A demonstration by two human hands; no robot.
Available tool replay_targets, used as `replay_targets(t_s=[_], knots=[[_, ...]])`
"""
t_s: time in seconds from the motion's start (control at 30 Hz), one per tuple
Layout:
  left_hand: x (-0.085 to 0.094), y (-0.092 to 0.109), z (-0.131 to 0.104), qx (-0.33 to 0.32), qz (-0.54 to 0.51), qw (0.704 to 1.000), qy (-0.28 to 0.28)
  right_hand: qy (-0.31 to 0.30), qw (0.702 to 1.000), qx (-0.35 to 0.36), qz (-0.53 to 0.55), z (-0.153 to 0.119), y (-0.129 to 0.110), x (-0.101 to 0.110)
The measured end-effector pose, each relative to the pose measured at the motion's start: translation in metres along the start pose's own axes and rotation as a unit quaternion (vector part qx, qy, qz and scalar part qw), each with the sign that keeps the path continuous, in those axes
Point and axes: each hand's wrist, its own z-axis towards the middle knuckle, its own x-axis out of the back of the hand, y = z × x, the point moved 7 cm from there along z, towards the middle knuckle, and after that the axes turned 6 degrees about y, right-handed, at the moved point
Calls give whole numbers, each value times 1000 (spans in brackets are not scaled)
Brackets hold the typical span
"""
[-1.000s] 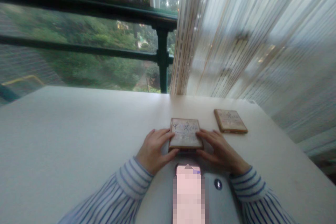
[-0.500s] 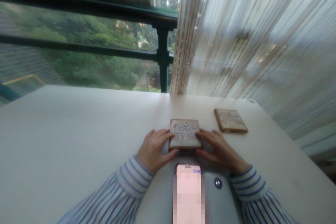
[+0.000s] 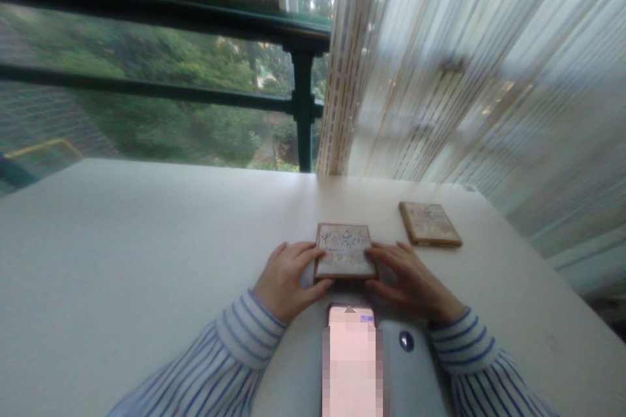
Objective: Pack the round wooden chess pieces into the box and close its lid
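Between my two hands is a flat square box (image 3: 346,254) with a brown edge and dark lettering on its pale top. My left hand (image 3: 292,278) grips its left side, fingers at the edge and thumb at the near corner. On the opposite side my right hand (image 3: 409,279) holds it the same way. A second box (image 3: 430,224) of matching look lies on the table farther right, apart from my hands. Just below the held box is a phone (image 3: 351,314) with a lit screen, its lower part blurred out.
A pale grey device (image 3: 413,371) with a round dark emblem sits under and beside the phone. The white table (image 3: 161,241) runs up to a window with a dark green railing (image 3: 304,111). At the right hangs a string curtain (image 3: 420,65).
The held box's far edge sits very slightly lower in the view. Both hands keep their grip and place; the second box and the phone have not moved.
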Motion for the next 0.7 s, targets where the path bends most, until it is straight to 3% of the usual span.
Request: replay_targets(t_s=[0.7], knots=[[-5, -1, -2, -29, 9, 1000, 0, -21, 1000, -9, -18, 1, -3, 1]])
